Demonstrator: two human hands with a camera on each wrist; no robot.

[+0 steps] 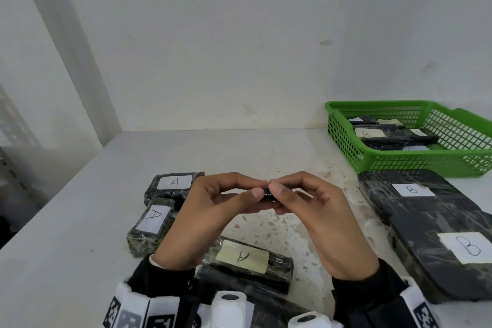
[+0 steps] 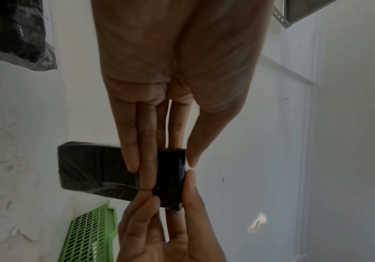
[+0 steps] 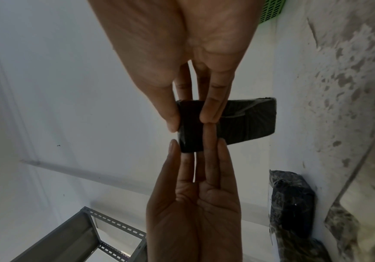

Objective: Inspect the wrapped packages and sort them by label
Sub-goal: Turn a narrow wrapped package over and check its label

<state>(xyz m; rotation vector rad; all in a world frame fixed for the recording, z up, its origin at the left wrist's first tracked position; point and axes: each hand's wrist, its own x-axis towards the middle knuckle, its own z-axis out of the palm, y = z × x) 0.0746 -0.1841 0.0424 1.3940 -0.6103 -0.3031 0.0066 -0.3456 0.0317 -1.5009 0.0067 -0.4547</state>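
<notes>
A small black wrapped package (image 1: 267,193) is held in the air over the middle of the table, end-on to the head view; its label does not show. My left hand (image 1: 255,189) pinches its left side and my right hand (image 1: 279,189) its right, thumbs over fingers. In the left wrist view the left hand (image 2: 168,166) grips the glossy end of the package (image 2: 92,168). In the right wrist view the right hand (image 3: 189,122) pinches that end of the package (image 3: 249,120). Three packages labelled A (image 1: 174,182) (image 1: 153,218) (image 1: 243,257) lie at the left. Two flat packages labelled B (image 1: 411,189) (image 1: 468,247) lie at the right.
A green mesh basket (image 1: 399,165) stands at the back right with several B-labelled packages (image 1: 366,133) inside. The white table (image 1: 266,152) meets a wall behind and drops off along its left edge. A grey metal shelf frame (image 3: 81,230) shows in the right wrist view.
</notes>
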